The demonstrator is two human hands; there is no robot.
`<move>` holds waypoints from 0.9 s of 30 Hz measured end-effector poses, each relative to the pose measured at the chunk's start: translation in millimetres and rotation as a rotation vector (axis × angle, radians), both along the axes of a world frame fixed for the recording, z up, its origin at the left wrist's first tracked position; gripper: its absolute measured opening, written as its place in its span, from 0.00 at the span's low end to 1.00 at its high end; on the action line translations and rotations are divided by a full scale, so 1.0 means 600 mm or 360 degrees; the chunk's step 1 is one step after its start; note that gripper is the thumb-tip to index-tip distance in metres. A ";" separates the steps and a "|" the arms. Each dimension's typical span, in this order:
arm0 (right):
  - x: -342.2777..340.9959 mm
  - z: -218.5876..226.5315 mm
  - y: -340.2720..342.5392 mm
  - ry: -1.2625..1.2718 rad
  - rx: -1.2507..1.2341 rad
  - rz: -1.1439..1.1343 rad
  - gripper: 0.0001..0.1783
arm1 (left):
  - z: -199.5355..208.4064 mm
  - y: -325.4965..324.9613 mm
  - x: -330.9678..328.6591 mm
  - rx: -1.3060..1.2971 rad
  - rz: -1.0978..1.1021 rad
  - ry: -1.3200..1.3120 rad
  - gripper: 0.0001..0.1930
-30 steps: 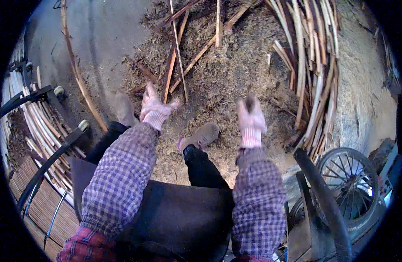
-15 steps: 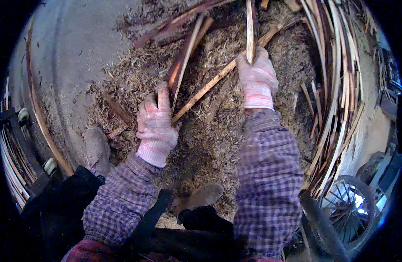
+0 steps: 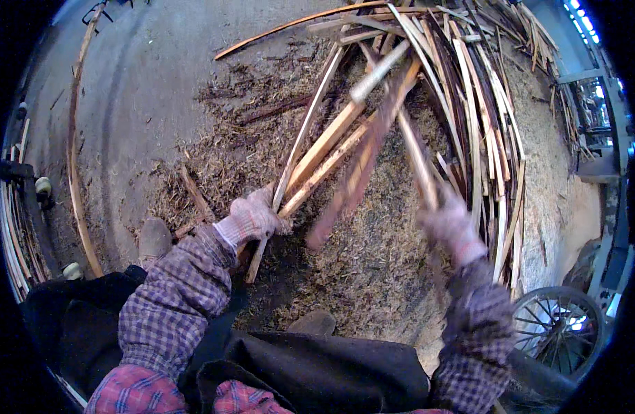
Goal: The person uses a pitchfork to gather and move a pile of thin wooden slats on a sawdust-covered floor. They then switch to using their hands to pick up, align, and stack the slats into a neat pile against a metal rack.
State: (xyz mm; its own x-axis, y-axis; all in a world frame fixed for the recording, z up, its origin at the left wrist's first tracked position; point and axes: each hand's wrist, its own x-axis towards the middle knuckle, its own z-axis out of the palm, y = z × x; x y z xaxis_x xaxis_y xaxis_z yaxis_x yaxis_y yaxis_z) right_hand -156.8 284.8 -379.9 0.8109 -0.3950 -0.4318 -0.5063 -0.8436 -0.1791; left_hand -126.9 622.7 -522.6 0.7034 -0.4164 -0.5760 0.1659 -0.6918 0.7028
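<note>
My left hand (image 3: 250,217), in a pale stained glove, is closed around the near ends of several wooden strips (image 3: 317,153) that fan out away from me. One thin end pokes out below the fist. My right hand (image 3: 453,225), also gloved and smeared by motion, grips the near end of another wooden strip (image 3: 415,152), which points away and slightly left. Between the hands a bark-covered strip (image 3: 359,181) slants with its near end off the ground, blurred; what holds it up is not plain.
A long pile of wooden strips (image 3: 500,165) lies along the right. Bark chips and shavings (image 3: 283,117) cover the concrete floor (image 3: 172,76) ahead. One long strip (image 3: 76,165) lies at the left. A spoked wheel (image 3: 559,331) stands at the lower right, near my right arm.
My right hand has moved right and nearer, still holding a strip. The left hand has turned and now grips several strips together. The view has shifted, showing more of the pile.
</note>
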 end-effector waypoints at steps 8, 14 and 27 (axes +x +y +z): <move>-0.515 -0.161 0.020 0.0333 0.0236 -0.0440 0.28 | 0.034 0.054 0.014 0.0281 -0.0092 -0.0096 0.45; -0.619 -0.106 0.000 0.0687 -0.0138 -0.0710 0.29 | 0.128 -0.023 0.127 0.0462 -0.0534 -0.0584 0.36; -0.605 0.017 -0.038 -0.0077 -0.1237 -0.0940 0.23 | 0.455 0.088 0.222 0.1149 -0.1373 -0.2085 0.23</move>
